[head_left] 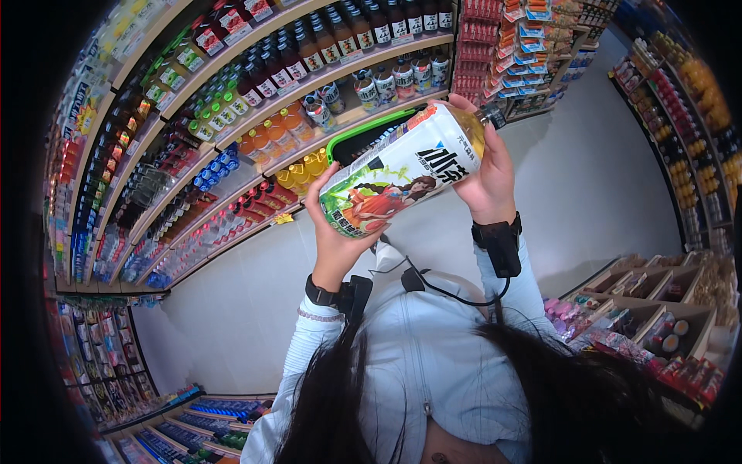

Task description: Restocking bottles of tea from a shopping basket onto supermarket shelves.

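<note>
A large plastic drink bottle (406,172) with a white and green picture label is held tilted in front of me. Its dark cap (493,117) points to the upper right, and yellowish liquid shows at the shoulder. My left hand (334,246) is wrapped round the base end. Near the neck, my right hand (492,178) grips the other end, its fingers partly behind the bottle. Just beyond is a dark basket with a bright green rim (332,148), largely covered by the bottle. Similar white-labelled bottles (403,77) stand on the shelf behind it.
Curved by the lens, a tall drinks shelf (232,131) fills the left and far side. Hanging snack packets (516,46) adjoin it. More stocked shelves (680,131) stand at the right, with wooden compartment bins (641,309) nearer. Grey floor (232,325) lies between. A black cable (456,300) hangs from my right wrist device.
</note>
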Action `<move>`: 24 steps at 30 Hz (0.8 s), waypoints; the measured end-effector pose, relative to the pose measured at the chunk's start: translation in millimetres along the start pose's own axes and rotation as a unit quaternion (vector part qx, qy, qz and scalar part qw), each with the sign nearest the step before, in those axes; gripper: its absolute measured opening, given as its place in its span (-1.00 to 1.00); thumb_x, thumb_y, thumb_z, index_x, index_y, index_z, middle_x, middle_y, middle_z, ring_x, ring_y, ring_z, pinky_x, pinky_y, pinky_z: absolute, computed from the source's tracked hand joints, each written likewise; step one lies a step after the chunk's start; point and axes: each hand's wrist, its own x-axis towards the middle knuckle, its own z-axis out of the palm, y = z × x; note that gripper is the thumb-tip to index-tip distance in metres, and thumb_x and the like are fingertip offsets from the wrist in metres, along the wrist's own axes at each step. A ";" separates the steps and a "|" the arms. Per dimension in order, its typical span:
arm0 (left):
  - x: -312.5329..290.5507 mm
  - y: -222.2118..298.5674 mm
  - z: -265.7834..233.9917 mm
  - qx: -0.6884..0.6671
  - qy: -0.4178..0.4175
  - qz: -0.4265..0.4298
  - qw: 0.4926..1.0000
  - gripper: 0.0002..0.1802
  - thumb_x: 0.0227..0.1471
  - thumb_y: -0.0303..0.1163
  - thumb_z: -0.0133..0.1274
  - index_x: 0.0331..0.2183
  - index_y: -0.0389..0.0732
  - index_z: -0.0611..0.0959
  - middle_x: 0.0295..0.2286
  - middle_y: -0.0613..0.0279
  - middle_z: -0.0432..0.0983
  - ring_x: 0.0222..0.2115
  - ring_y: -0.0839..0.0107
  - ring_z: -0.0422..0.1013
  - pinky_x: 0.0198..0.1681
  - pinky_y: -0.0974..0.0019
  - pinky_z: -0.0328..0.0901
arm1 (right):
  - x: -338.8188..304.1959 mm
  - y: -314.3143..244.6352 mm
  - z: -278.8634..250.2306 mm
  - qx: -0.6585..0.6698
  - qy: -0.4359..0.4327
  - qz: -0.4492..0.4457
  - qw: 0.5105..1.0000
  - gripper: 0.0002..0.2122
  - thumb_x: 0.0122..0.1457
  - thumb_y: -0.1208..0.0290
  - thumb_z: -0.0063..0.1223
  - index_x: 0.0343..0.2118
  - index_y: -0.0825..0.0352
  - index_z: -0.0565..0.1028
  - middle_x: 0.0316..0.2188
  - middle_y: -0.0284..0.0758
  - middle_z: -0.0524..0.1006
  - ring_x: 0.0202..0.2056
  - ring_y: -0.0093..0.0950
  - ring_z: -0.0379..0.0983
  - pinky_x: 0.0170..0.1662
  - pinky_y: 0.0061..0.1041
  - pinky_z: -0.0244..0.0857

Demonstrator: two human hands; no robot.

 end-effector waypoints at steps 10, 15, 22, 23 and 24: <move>-1.9 4.1 4.5 -0.013 -0.006 -0.022 1.000 0.13 -0.54 -0.53 0.39 0.04 -0.17 0.00 0.08 0.01 -0.02 0.03 0.26 0.15 0.08 0.26 0.17 | -8.3 -18.3 15.7 -0.064 -0.031 -0.027 0.997 -0.39 0.09 0.14 -0.14 0.14 0.39 0.04 0.10 -0.07 0.17 0.13 -0.23 0.12 0.15 -0.27 0.04; -2.9 8.4 1.0 -0.011 -0.015 -0.025 1.000 0.14 -0.55 -0.50 0.39 0.03 -0.16 0.01 0.07 -0.01 -0.01 0.04 0.25 0.14 0.08 0.25 0.16 | -13.1 -20.0 18.4 -0.021 -0.051 -0.041 0.998 -0.47 0.12 0.23 -0.17 0.10 0.42 0.12 0.05 -0.12 0.25 0.08 -0.33 0.20 0.12 -0.36 0.08; -4.4 12.1 -2.1 0.001 -0.017 -0.020 1.000 0.13 -0.54 -0.49 0.39 0.02 -0.14 0.00 0.06 -0.01 0.01 0.04 0.24 0.15 0.10 0.23 0.13 | -16.4 -21.4 29.2 -0.029 -0.086 -0.050 0.995 -0.42 0.09 0.23 -0.12 0.11 0.47 0.07 0.09 -0.06 0.18 0.10 -0.28 0.16 0.13 -0.34 0.05; -4.4 12.5 -2.5 0.002 -0.017 -0.020 1.000 0.13 -0.54 -0.49 0.39 0.02 -0.14 0.00 0.06 -0.01 0.01 0.04 0.24 0.15 0.10 0.23 0.13 | -16.4 -21.6 31.2 -0.036 -0.096 -0.052 0.993 -0.42 0.09 0.23 -0.11 0.11 0.47 0.07 0.09 -0.06 0.18 0.11 -0.28 0.15 0.14 -0.34 0.04; -4.2 12.7 -2.3 -0.004 -0.013 -0.021 1.000 0.13 -0.55 -0.50 0.39 0.02 -0.14 0.00 0.06 -0.01 0.01 0.04 0.24 0.15 0.10 0.24 0.13 | -16.2 -21.6 32.5 -0.042 -0.107 -0.053 0.992 -0.41 0.08 0.23 -0.11 0.11 0.48 0.07 0.09 -0.06 0.18 0.12 -0.29 0.13 0.15 -0.34 0.02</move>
